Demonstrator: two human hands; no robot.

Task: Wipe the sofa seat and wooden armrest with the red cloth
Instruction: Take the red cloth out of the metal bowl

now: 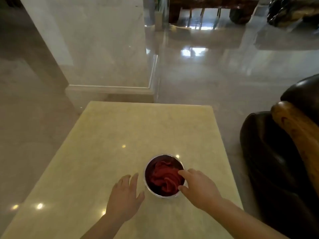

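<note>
The red cloth (164, 177) lies crumpled inside a round metal bowl (159, 194) on a pale yellow stone table (120, 135). My right hand (198, 188) reaches over the bowl's right rim, fingers spread, fingertips touching the cloth. My left hand (125, 195) hovers flat and open just left of the bowl, apart from it. At the right edge stands a dark leather sofa (269, 161) with a carved wooden armrest (296, 133).
A glossy marble floor (207, 75) surrounds the table. A marble pillar base (110, 90) stands just behind the table's far edge. Dark wooden furniture (207, 7) is far back. A narrow floor gap separates table and sofa.
</note>
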